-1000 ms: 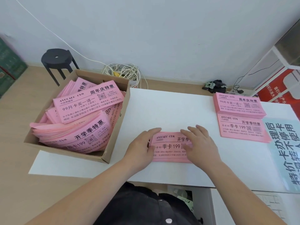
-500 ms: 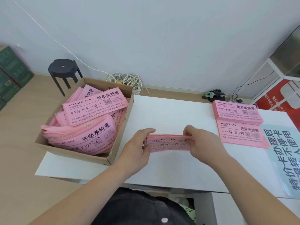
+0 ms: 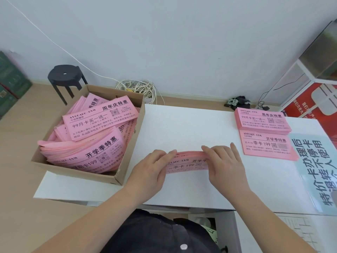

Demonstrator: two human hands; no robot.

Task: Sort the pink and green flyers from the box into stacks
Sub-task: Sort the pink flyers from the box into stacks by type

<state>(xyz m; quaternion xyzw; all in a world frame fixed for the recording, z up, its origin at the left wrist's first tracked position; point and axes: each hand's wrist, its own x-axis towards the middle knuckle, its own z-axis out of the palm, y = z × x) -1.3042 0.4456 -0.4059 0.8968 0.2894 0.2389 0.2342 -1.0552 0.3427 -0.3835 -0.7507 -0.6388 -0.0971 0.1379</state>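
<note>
A small bundle of pink flyers (image 3: 186, 162) stands tilted on its long edge on the white table (image 3: 182, 128). My left hand (image 3: 151, 170) grips its left end and my right hand (image 3: 224, 165) grips its right end, fingers curled over the top edge. A cardboard box (image 3: 127, 136) at the table's left holds several loose pink flyers (image 3: 87, 136). Two sorted pink stacks lie at the right: a far stack (image 3: 262, 121) and a near stack (image 3: 268, 147). No green flyer shows in the box.
A pale green sheet with large print (image 3: 313, 170) lies along the table's right edge. A black stool (image 3: 65, 79) and a coil of white cable (image 3: 138, 88) stand on the floor behind the box. Red-and-white shelving (image 3: 313, 92) is at the far right.
The bundle lay flat under my hands a second ago. Both hands lifted it, then stood it on edge on the table, fingers now over its top.
</note>
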